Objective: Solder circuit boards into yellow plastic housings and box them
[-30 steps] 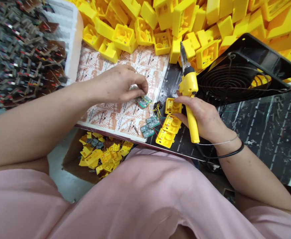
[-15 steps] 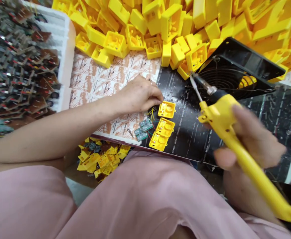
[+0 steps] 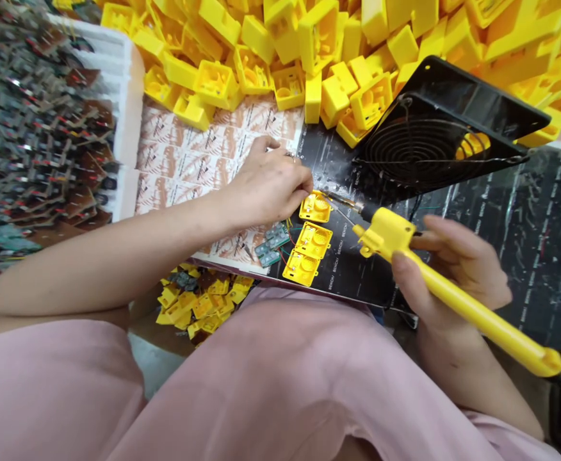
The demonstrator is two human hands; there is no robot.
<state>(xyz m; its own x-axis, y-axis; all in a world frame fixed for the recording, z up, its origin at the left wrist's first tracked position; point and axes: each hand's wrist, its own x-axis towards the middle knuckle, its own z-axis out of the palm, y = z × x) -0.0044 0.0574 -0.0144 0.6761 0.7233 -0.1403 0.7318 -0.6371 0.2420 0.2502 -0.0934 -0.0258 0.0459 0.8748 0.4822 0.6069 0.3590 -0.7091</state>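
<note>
My right hand [image 3: 448, 275] is wrapped round a yellow soldering iron [image 3: 453, 294], whose metal tip reaches the top yellow case [image 3: 316, 207]. At the left edge of that case, my left hand [image 3: 278, 182] has its fingertips pinched together; what they hold, if anything, is hidden. Two more open yellow cases [image 3: 314, 241] [image 3: 301, 266] lie just below, touching each other. Small green circuit boards [image 3: 271, 246] sit to their left, with thin red and green wires running to the cases.
A black fan [image 3: 419, 141] stands behind the iron. Yellow cases [image 3: 216, 83] are heaped along the back. A white foam tray [image 3: 129, 96] of circuit boards is at the left. More yellow parts [image 3: 206, 304] lie below the table edge.
My right hand has brought the iron left and down, from near the fan to the top case. My left hand stays beside that case, still pinched.
</note>
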